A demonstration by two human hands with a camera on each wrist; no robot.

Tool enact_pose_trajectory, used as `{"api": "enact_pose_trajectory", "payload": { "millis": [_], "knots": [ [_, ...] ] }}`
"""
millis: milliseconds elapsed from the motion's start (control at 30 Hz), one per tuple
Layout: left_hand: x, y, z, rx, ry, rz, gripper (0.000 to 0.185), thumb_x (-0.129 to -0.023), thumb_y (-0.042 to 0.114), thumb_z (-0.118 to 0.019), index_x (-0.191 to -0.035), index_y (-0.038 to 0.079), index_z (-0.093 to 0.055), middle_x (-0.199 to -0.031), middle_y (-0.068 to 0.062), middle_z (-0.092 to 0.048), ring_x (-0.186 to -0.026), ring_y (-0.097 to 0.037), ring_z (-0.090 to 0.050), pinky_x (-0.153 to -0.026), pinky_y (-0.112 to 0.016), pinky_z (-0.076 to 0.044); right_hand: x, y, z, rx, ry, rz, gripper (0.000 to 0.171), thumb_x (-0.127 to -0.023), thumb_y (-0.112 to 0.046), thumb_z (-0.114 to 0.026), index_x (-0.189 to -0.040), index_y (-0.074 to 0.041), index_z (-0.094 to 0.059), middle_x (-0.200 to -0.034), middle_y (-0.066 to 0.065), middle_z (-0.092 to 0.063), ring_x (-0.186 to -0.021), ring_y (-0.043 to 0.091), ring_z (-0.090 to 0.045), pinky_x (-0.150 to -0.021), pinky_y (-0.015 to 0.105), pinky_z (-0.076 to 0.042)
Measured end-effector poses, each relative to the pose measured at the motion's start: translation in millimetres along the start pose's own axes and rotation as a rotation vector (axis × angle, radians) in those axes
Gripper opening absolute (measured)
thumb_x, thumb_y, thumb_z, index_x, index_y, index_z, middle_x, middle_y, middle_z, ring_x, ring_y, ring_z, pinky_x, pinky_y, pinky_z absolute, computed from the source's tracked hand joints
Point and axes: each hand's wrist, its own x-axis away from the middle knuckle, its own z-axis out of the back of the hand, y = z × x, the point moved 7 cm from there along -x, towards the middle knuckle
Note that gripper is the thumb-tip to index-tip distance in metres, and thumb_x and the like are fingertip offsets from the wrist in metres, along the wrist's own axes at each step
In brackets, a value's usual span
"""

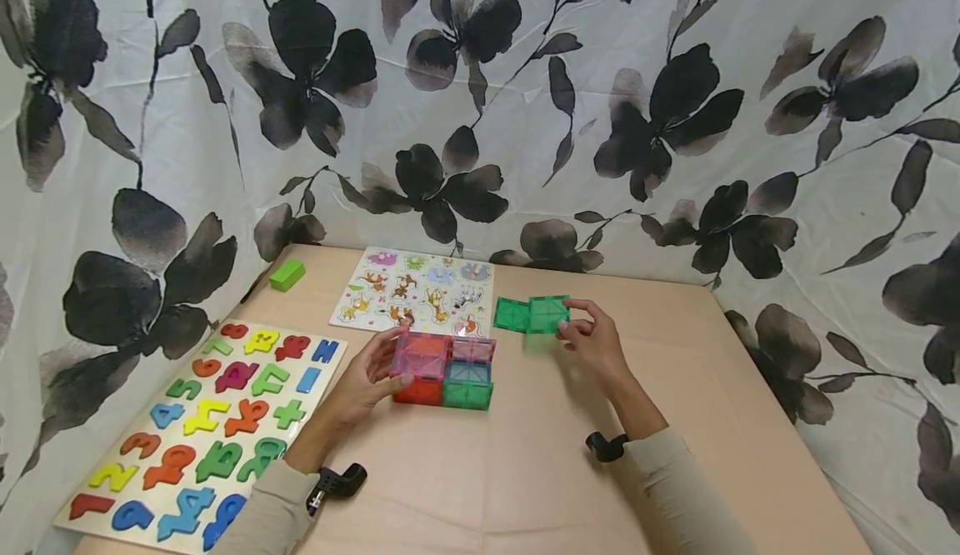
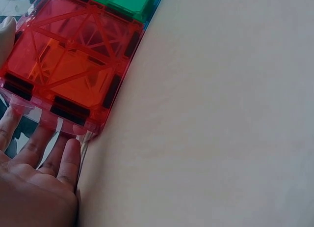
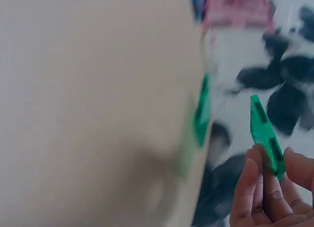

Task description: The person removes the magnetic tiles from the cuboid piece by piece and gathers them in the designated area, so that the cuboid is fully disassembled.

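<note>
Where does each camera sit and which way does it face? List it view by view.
Head: worn high, facing forward and down at the table; both hands and sleeves show.
Left wrist: beside the left hand, facing the red tile of the tile block.
Right wrist: behind the right hand, facing the green tile it pinches.
Shared: head and right wrist both show that green tile.

The table (image 1: 720, 388) bears two puzzle boards (image 1: 202, 430) (perhaps wooden), a green block (image 1: 287, 274), magnetic tiles (image 1: 444, 369).

A tan table (image 1: 750, 422) stands against white curtains (image 1: 675, 80) printed with large black flowers, evenly lit.
</note>
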Motion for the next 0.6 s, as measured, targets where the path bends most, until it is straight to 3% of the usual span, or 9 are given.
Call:
{"api": "enact_pose_trajectory", "payload": {
  "millis": [133, 267, 433, 600],
  "knots": [
    [0.5, 0.0, -0.2, -0.001, -0.002, -0.008, 0.078, -0.089, 0.005, -0.073, -0.155, 0.014, -0.031, -0.159, -0.014, -0.035, -0.14, -0.035, -0.039, -0.104, -0.015, -0.042, -15, 19, 20, 0.053, 0.032, -0.062, 0.045, -0.099, -0.01, -0.06, -0.142, -0.014, -0.05, -0.109, 0.029, -0.07, -0.101, 0.038, -0.07, -0.087, 0.048, -0.058],
    [0.6, -0.4, -0.3, -0.001, -0.004, 0.001, 0.078, -0.09, 0.006, -0.072, -0.155, 0.013, -0.03, -0.159, -0.013, -0.034, -0.14, -0.033, -0.039, -0.104, -0.015, -0.042, -23, 31, 29, 0.085, 0.047, -0.108, 0.043, -0.1, -0.01, -0.059, -0.142, -0.013, -0.05, -0.109, 0.028, -0.07, -0.1, 0.042, -0.068, -0.083, 0.046, -0.058],
    [0.4, -1.7, -0.5, -0.001, -0.006, 0.005, 0.077, -0.09, 0.006, -0.072, -0.154, 0.017, -0.032, -0.159, -0.011, -0.035, -0.14, -0.03, -0.04, -0.104, -0.016, -0.042, -26, 39, 29, 0.146, 0.0, -0.154, 0.044, -0.101, -0.015, -0.059, -0.144, -0.015, -0.049, -0.107, 0.026, -0.068, -0.081, 0.033, -0.064, -0.068, 0.038, -0.056],
    [0.2, -3.5, 0.8, -0.006, -0.004, 0.005, 0.078, -0.09, 0.007, -0.072, -0.155, 0.012, -0.03, -0.158, -0.013, -0.036, -0.14, -0.033, -0.04, -0.103, -0.015, -0.042, -25, 38, 31, 0.275, -0.021, -0.147, 0.046, -0.1, -0.023, -0.06, -0.144, -0.02, -0.049, -0.117, 0.019, -0.069, -0.091, 0.031, -0.07, -0.072, 0.039, -0.059]
  ]
}}
